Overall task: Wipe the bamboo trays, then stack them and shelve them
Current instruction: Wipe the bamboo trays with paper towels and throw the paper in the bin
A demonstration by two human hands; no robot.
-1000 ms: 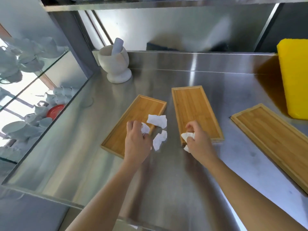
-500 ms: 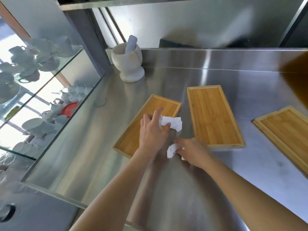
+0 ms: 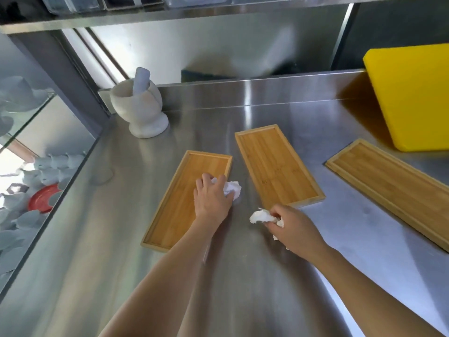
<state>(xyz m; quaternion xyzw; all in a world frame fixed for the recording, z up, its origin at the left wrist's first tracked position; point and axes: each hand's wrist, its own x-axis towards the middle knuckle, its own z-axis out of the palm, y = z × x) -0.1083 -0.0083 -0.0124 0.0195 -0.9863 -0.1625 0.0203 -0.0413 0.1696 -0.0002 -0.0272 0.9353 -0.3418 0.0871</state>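
Observation:
Three bamboo trays lie flat on the steel counter: a left tray (image 3: 179,200), a middle tray (image 3: 277,164) and a longer right tray (image 3: 388,186). My left hand (image 3: 211,203) rests on the left tray's right edge, closed on a crumpled white tissue (image 3: 232,189) that sticks out past the rim. My right hand (image 3: 291,227) hovers over the bare counter just below the middle tray, gripping a second white tissue wad (image 3: 261,217).
A white stone mortar with pestle (image 3: 141,110) stands at the back left. A yellow board (image 3: 413,98) leans at the back right. Glass shelves with white cups and a red plate (image 3: 41,198) sit beyond the counter's left edge. A steel shelf (image 3: 170,13) runs overhead.
My left hand gathered the tissue on the left tray's edge. My right hand picked the loose tissue piece off the counter and drew back to the right with it.

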